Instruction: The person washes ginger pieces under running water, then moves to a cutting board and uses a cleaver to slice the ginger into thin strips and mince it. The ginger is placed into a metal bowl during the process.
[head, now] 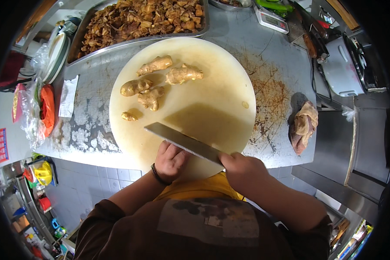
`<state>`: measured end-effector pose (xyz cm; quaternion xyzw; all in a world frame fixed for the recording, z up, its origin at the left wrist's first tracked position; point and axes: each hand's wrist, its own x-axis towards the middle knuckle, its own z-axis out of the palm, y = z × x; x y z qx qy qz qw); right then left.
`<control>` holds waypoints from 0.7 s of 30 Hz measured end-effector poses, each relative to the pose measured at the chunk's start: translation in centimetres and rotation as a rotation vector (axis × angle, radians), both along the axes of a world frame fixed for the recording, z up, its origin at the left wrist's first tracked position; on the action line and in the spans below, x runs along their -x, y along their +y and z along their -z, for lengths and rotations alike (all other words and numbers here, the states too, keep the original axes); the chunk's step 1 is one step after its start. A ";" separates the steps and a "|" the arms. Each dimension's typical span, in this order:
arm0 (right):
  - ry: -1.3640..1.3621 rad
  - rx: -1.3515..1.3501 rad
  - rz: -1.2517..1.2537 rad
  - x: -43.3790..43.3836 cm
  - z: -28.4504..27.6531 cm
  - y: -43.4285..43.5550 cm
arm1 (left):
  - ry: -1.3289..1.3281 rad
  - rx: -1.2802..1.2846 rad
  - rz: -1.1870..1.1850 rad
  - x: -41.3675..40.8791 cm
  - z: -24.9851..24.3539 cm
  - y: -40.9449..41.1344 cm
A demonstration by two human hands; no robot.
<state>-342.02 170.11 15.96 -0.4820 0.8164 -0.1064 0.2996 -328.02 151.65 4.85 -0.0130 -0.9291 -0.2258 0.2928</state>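
A round, pale chopping board [214, 65] lies on the metal worktop in front of me. My right hand [245, 169] grips a cleaver [185, 141] whose broad blade slants up and left over the board's near part. Just below the blade is my left hand [172, 159], its fingers curled near the board's near edge; whether it holds anything is hidden. Pieces of ginger root [184, 74] lie on the board's upper left, among them a longish one [154, 65], a knobbly one [151, 98] and a small one [129, 116]. A thin slice [245, 104] rests near the right rim.
Behind the board stands a metal tray [205, 19] of chopped brown food. A digital scale [271, 20] is at the back right, a crumpled cloth [304, 126] at the right edge. Stacked plates [59, 58], a paper slip [68, 97] and an orange plastic bag [47, 110] lie left.
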 end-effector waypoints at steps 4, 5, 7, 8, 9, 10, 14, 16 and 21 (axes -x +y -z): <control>-0.061 0.055 -0.006 1.2 0.5 -1.7 | -0.010 -0.024 0.024 0.0 -0.3 -0.4; -0.059 0.058 -0.008 1.2 -0.2 -1.3 | -0.015 -0.016 0.029 -0.1 -0.2 -0.5; -0.059 0.044 -0.024 0.9 -1.9 0.2 | -0.011 -0.016 0.020 -0.4 0.1 -0.3; -0.034 0.035 -0.038 0.8 -2.8 0.5 | 0.001 -0.017 0.019 -0.3 0.3 -0.2; -0.031 0.028 -0.057 0.8 -3.3 0.7 | 0.011 -0.009 0.015 -0.3 0.3 -0.2; -0.028 0.021 -0.076 0.9 -3.6 0.9 | 0.026 -0.010 0.010 -0.2 0.3 -0.2; -0.010 0.020 -0.116 0.9 -3.9 0.9 | 0.044 -0.020 0.010 -0.1 0.2 -0.1; -0.029 -0.031 -0.115 1.0 -3.8 0.8 | 0.037 -0.032 0.017 -0.1 0.2 -0.1; -0.075 -0.004 -0.103 1.1 -1.1 -0.7 | 0.035 -0.017 -0.024 0.0 0.1 0.0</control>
